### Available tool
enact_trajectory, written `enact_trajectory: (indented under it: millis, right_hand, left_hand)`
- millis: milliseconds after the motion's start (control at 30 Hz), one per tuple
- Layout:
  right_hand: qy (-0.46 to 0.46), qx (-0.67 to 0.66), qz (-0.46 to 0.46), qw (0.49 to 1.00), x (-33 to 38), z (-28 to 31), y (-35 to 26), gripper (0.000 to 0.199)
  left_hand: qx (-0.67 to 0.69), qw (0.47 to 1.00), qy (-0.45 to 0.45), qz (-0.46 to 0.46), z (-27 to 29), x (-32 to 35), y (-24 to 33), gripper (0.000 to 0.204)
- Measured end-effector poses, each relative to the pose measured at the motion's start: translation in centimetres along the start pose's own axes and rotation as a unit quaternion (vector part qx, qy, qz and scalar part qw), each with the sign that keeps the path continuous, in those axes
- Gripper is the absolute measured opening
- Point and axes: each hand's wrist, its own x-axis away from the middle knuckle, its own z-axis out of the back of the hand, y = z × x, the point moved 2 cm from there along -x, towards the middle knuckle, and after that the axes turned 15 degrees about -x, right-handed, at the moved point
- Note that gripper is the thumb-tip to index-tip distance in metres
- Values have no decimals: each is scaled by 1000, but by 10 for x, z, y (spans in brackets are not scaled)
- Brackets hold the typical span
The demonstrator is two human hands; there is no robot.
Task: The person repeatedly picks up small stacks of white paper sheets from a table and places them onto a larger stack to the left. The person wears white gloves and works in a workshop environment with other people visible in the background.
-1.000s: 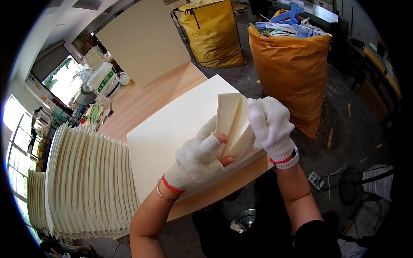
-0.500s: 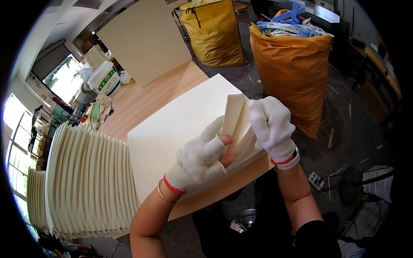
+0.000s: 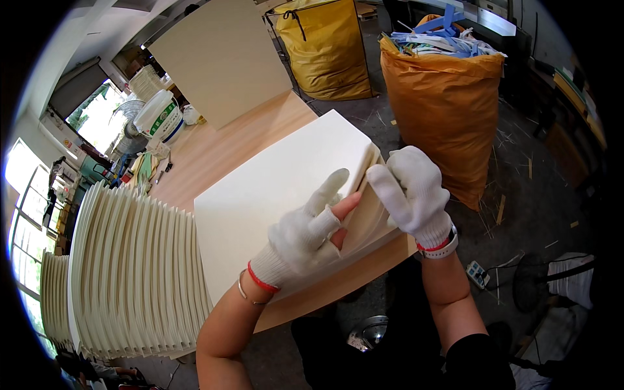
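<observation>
Gloved hands working a folded cream sheet at the near right corner of a paper stack.

The wooden table (image 3: 214, 153) carries a fanned row of cream sheets (image 3: 130, 260) at left and the flat stack (image 3: 273, 188), its long axis running from near left toward far right. The folded sheet (image 3: 365, 208) stands tilted, crease seemingly uppermost. The left hand (image 3: 305, 234) lies flat, fingers spread, pressing it; the right hand (image 3: 416, 195) pinches its top edge.
</observation>
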Motion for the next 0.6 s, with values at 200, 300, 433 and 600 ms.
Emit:
enact_trajectory:
  millis: [200,300,433,600]
  right_hand:
    - [26,10,0,1000,5,-3,1,29]
    - [24,21,-26,999,7,1,1,33]
    - [20,60,-40,997,6,-1,-3,34]
    - [31,85,-16,996,6,-2,-1,36]
  left_hand:
    - [-85,995,-44,7,-9,-2,-12,43]
    - [-53,995,-82,26,-4,-4,-14,42]
    - [-28,993,-99,60,1,-6,-5,52]
    - [-18,993,-96,67,5,-7,-4,52]
